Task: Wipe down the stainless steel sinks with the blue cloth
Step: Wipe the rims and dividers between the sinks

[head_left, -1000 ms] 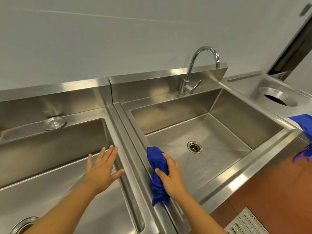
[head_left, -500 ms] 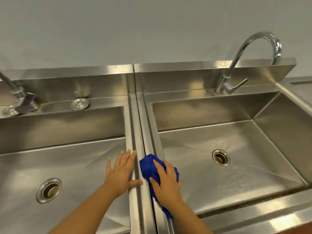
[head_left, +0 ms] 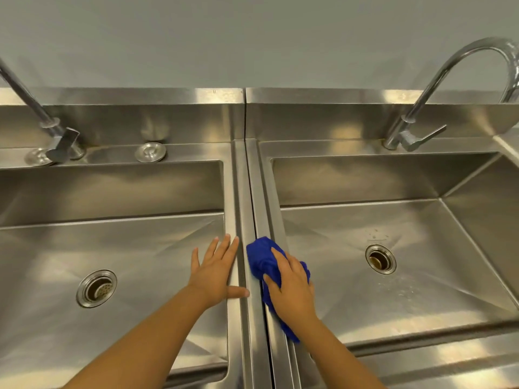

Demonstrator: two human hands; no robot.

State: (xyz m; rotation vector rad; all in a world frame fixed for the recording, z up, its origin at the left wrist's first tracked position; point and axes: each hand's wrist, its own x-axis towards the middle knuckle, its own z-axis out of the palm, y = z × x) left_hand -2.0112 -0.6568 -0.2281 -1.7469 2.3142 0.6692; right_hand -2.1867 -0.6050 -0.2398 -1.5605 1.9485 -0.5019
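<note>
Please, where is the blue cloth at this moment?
In the head view the blue cloth is just right of centre, held by the right hand on the left rim of the right sink, beside the flat left hand.

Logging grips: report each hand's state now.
Left hand: open, fingers straight, by the left sink rim.
Right hand: grips the cloth.

A deep blue cloth (head_left: 262,259) stands out against two silvery steel sinks (head_left: 421,290) and a plain pale grey wall (head_left: 252,37).

Commercial kitchen: twin steel sinks (head_left: 393,276), gooseneck taps (head_left: 449,71)
</note>
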